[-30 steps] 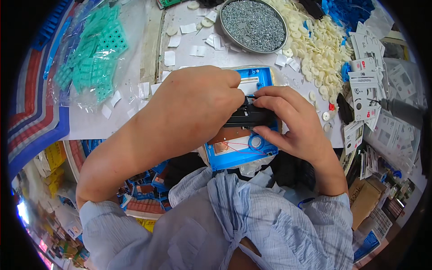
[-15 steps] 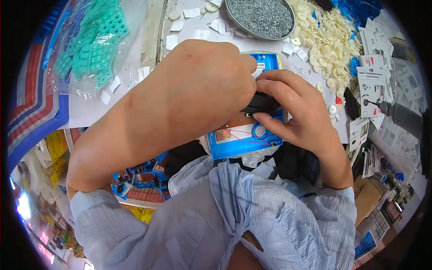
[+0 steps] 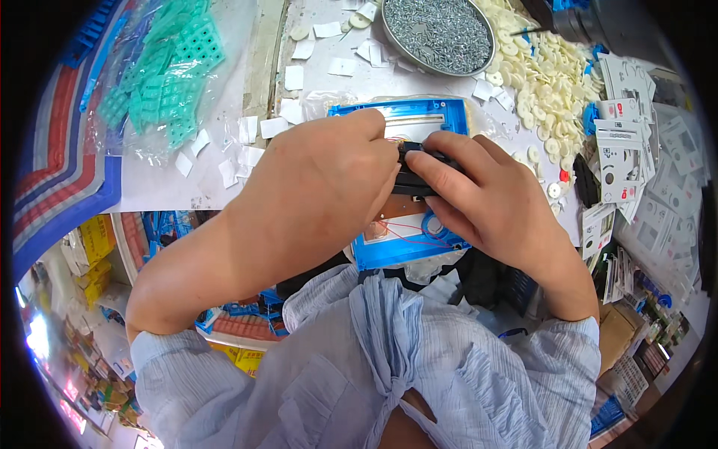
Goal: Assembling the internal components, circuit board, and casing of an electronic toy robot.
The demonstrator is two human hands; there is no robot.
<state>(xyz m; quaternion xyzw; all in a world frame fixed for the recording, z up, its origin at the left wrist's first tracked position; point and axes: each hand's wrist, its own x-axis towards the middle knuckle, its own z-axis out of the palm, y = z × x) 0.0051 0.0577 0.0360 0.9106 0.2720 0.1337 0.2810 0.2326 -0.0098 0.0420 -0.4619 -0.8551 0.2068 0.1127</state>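
A blue plastic casing lies open on the table edge in front of me. Inside it are a brown circuit board, thin red wires and a round blue ring. Over its middle sits a black plastic part. My right hand grips this part from the right, thumb below and fingers on top. My left hand is closed at the part's left end; its fingertips are mostly hidden behind the back of the hand, so what they pinch cannot be made out.
Beyond the casing stands a round metal dish of small screws. Cream plastic discs are heaped right of it. A dark power screwdriver hangs at upper right. Printed white panels lie right; bagged green keypads lie left.
My left hand has moved down and left, uncovering the casing's far edge. The right fingers have shifted over the black part. The screwdriver has swung from the right side to the upper right.
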